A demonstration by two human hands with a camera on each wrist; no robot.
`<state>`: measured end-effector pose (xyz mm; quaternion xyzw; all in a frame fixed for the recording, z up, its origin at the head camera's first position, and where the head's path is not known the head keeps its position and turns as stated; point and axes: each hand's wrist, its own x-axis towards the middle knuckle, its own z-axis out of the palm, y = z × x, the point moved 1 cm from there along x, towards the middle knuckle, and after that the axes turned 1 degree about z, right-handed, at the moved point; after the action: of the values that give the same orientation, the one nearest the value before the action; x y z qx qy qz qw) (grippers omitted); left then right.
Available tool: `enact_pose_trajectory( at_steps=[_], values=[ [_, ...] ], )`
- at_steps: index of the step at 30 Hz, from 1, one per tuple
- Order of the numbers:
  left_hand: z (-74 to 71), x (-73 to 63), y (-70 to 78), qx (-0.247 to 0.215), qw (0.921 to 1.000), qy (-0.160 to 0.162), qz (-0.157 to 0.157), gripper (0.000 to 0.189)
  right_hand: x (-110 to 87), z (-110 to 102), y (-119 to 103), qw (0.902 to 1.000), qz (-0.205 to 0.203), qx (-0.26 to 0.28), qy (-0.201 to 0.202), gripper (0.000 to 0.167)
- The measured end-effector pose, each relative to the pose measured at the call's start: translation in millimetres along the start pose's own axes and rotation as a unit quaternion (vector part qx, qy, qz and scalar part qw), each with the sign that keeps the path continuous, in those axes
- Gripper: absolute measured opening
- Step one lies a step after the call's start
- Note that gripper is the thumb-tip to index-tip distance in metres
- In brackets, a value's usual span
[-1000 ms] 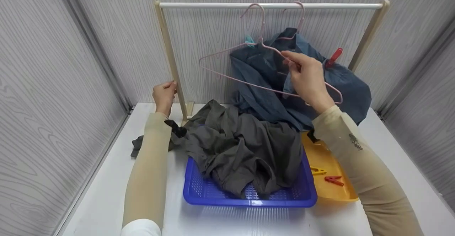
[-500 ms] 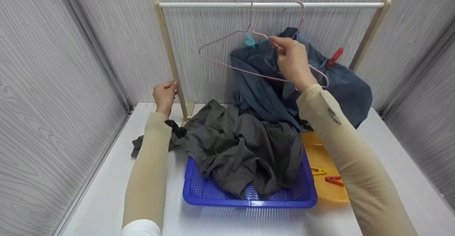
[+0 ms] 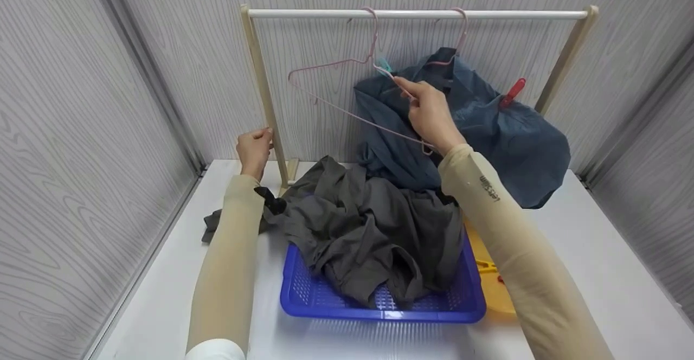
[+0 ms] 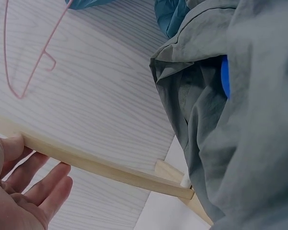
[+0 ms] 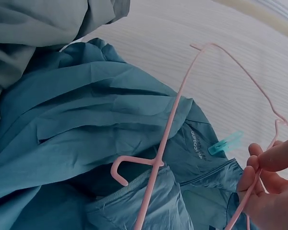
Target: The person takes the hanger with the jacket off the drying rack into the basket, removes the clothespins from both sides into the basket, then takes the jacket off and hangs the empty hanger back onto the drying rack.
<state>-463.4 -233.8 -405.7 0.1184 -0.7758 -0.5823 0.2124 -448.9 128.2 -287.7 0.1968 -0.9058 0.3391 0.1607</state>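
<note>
My right hand [image 3: 431,113] pinches one shoulder of a bare pink clothes hanger [image 5: 158,162], which is tilted and has its hook over the white rail [image 3: 314,13]. My left hand [image 3: 255,151] holds the left wooden post [image 4: 101,165] of the rack, thumb on one side and fingers on the other. To the right, a blue jacket [image 3: 520,148] hangs from a second pink hanger [image 3: 462,37]. A teal clothespin [image 5: 225,143] and a red clothespin [image 3: 512,93] are on the jacket. The right hand covers part of it.
A dark grey garment [image 3: 374,224] lies heaped in a blue basket [image 3: 379,314], part of it spilling left onto the white table [image 3: 152,295]. Behind my right forearm, a yellow tray [image 3: 496,297] with clothespins is partly hidden. Grey wood-patterned walls [image 3: 135,132] stand around.
My right hand has moved left with the bare hanger, raising it and then lowering its hook over the rail. The left hand stays on the post.
</note>
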Motion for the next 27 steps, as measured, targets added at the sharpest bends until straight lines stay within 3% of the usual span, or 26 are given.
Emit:
enact_pose_trajectory(
  at_steps=[9, 14, 27],
  values=[
    [3.6, 1.4, -1.6, 0.022, 0.9995, 0.007, 0.022, 0.03, -10.6, -0.5, 4.1, 0.9996, -0.01, -0.01, 0.026, 0.069],
    [2.4, 2.4, -2.5, 0.049, 0.9979, 0.007, 0.043, 0.029, -24.7, -0.5, 9.4, 0.9979, -0.045, -0.008, 0.045, 0.07],
    [-6.3, 1.9, -5.2, 0.084, 0.9927, -0.047, 0.073, 0.033, -94.1, -8.8, 18.1, 0.9876, -0.13, 0.009, 0.087, 0.057]
  ],
)
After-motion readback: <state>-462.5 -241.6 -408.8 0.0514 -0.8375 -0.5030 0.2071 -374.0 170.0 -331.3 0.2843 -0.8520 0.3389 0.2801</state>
